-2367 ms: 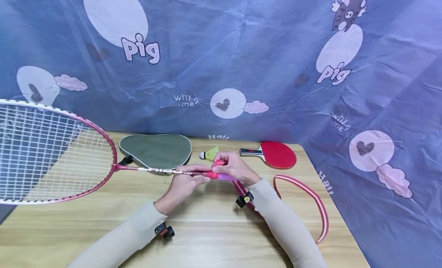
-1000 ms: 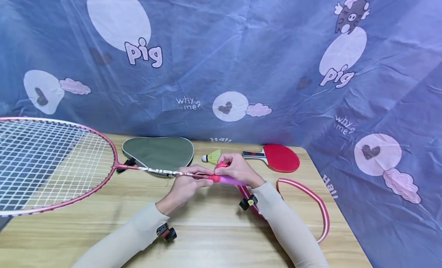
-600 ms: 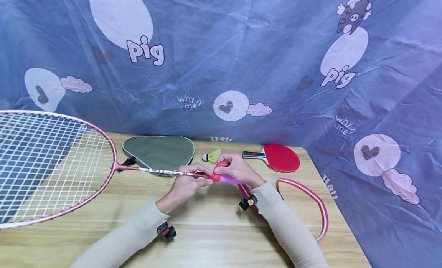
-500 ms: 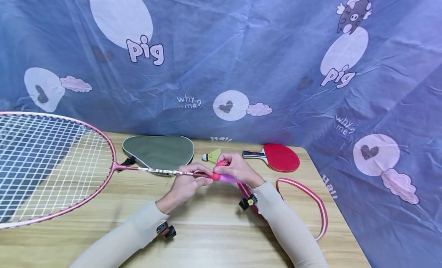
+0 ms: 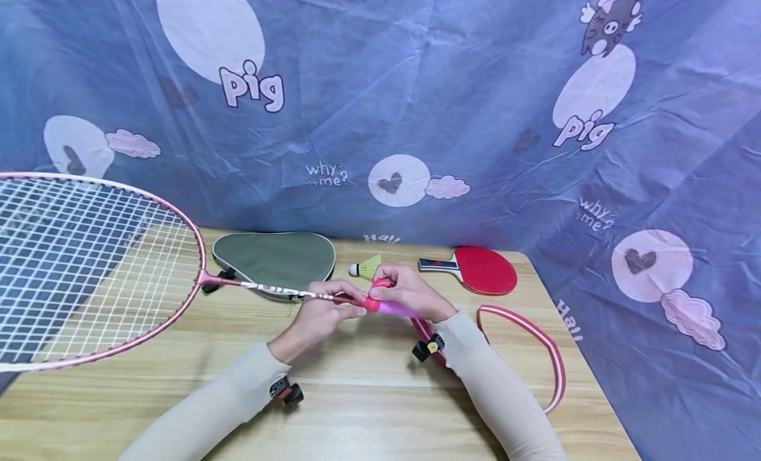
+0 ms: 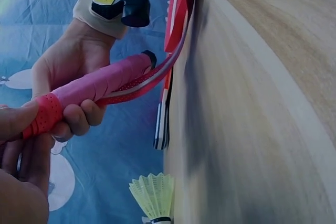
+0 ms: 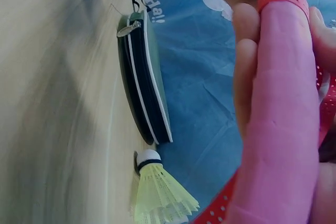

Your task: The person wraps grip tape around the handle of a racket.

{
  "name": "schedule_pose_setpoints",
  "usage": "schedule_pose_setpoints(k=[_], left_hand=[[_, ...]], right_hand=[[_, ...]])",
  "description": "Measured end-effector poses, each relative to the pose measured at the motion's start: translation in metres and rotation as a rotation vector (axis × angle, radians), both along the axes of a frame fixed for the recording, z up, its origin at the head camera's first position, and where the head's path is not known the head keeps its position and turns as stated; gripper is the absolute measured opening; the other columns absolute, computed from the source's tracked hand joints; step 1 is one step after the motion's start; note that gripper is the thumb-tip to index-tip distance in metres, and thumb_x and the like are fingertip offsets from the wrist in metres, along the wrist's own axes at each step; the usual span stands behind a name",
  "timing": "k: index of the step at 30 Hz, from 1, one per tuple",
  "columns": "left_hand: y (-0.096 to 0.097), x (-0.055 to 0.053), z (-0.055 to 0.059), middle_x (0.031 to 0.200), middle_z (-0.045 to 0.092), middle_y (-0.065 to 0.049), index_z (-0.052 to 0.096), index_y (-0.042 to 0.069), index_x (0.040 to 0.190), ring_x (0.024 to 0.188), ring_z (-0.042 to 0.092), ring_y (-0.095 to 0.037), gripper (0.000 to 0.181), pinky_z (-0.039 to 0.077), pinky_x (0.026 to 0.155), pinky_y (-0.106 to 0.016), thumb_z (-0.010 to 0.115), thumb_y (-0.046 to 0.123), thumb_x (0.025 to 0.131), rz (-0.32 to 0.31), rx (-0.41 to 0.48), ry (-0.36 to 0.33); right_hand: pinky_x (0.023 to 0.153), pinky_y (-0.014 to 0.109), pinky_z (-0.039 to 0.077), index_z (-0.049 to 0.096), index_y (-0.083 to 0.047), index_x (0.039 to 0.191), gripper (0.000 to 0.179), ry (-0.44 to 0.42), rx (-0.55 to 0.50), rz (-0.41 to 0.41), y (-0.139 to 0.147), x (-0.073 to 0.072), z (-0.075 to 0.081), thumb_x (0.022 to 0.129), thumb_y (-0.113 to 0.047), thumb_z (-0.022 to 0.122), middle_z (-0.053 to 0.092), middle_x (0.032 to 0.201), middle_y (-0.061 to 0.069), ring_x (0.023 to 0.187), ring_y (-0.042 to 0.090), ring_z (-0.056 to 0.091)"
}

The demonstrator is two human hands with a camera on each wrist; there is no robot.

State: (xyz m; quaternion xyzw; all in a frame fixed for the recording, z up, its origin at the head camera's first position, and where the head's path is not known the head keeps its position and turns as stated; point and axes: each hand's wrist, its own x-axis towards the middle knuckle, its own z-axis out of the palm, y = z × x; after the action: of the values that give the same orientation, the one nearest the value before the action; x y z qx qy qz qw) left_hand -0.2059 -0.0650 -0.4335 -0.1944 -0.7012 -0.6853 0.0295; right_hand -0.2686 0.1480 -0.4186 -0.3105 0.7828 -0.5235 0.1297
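Left hand (image 5: 318, 316) and right hand (image 5: 407, 293) meet on badminton racket (image 5: 220, 280)

Clamped around the lower shaft and the red-wrapped top of the handle (image 6: 102, 78), the left hand works at the centre of the frame; the right hand, touching it or nearly so, pinches a red perforated tape (image 5: 556, 362) between thumb and fingers. The racket's long axis runs almost level, dipping slightly to the right: strung head toward the left edge, which crops it, handle toward the right. The handle's far end disappears behind the right hand and sleeve, but the left wrist view shows its black butt pointing to the upper right. In the right wrist view the pink handle runs near vertical, cut off below. Part of the tape is hidden under the right forearm; the rest loops on the wooden table (image 5: 357, 415) at lower right. Behind, the shaft crosses the lower edge of a green case (image 5: 276, 256), the right hand partly covers a yellow shuttlecock (image 5: 364, 268), and a red paddle (image 5: 484, 271) lies right of centre. How the right hand's remaining fingers sit is hard to make out.
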Motion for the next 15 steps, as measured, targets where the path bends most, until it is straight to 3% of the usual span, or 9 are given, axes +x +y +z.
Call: schedule_pose_setpoints(k=[5, 9, 15], left_hand=[[0.0005, -0.0033, 0.0012, 0.117, 0.072, -0.021, 0.07, -0.001, 0.115, 0.093, 0.072, -0.011, 0.04, 0.061, 0.084, -0.026, 0.08, -0.006, 0.076, -0.012, -0.021, -0.016], [0.0005, -0.0042, 0.0018, 0.118, 0.071, -0.018, 0.07, 0.002, 0.117, 0.096, 0.07, -0.013, 0.042, 0.06, 0.087, -0.026, 0.083, 0.002, 0.078, -0.003, -0.059, -0.043], [0.0005, -0.0035, 0.0018, 0.112, 0.077, -0.01, 0.076, 0.011, 0.11, 0.095, 0.072, -0.014, 0.035, 0.059, 0.083, -0.023, 0.088, 0.022, 0.079, 0.101, -0.099, -0.072]], right_hand=[[0.058, 0.021, 0.038, 0.062, -0.005, 0.087, 0.011, -0.026, -0.031, -0.052, -0.0019, 0.0017, 0.0, 0.089, -0.009, 0.072, 0.052, 0.07, -0.007, 0.065, 0.008, 0.044], [0.06, 0.021, 0.04, 0.063, -0.005, 0.087, 0.013, -0.005, -0.035, -0.105, -0.0038, 0.0053, 0.0017, 0.087, -0.01, 0.075, 0.054, 0.072, -0.006, 0.067, 0.008, 0.047], [0.057, 0.019, 0.04, 0.065, -0.004, 0.085, 0.014, 0.088, -0.039, -0.164, -0.0099, 0.0095, 0.0024, 0.084, -0.008, 0.078, 0.062, 0.073, -0.006, 0.065, 0.005, 0.051]])
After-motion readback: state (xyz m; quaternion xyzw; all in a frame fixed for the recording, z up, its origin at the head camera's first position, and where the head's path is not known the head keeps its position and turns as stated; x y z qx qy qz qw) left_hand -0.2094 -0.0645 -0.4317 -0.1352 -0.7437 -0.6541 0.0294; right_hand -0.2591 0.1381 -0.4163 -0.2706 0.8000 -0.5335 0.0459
